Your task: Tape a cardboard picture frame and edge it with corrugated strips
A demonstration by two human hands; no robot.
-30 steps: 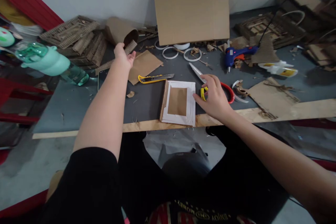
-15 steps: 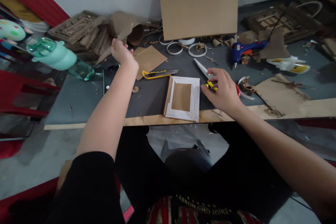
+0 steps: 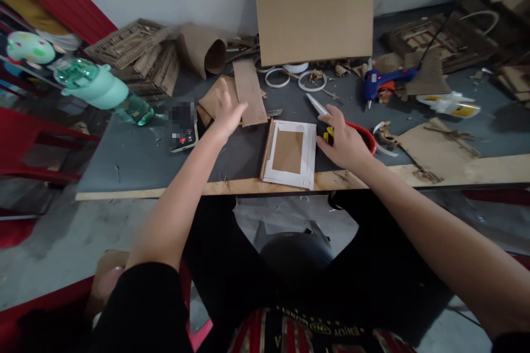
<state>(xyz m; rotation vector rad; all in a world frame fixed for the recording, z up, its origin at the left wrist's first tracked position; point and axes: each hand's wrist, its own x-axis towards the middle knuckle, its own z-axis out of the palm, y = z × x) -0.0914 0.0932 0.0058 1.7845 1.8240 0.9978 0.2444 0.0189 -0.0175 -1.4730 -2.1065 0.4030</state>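
Left hand (image 3: pixel 226 113) spread by strip (image 3: pixel 252 91), touch unclear; right hand (image 3: pixel 342 138) loosely open over scissors (image 3: pixel 317 105)
Frame (image 3: pixel 287 151) lies flat at table (image 3: pixel 244 157) edge between hands, likely for easy access. See-through bottle (image 3: pixel 103 88) far left, can't tell how full; card tube (image 3: pixel 194 47) mouth dark, contents hidden

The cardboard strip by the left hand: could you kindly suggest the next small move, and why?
I'd probably slide the cardboard strip clear of the yellow cutter with the left hand: the strip hides much of the cutter and lies right beside the open hand.
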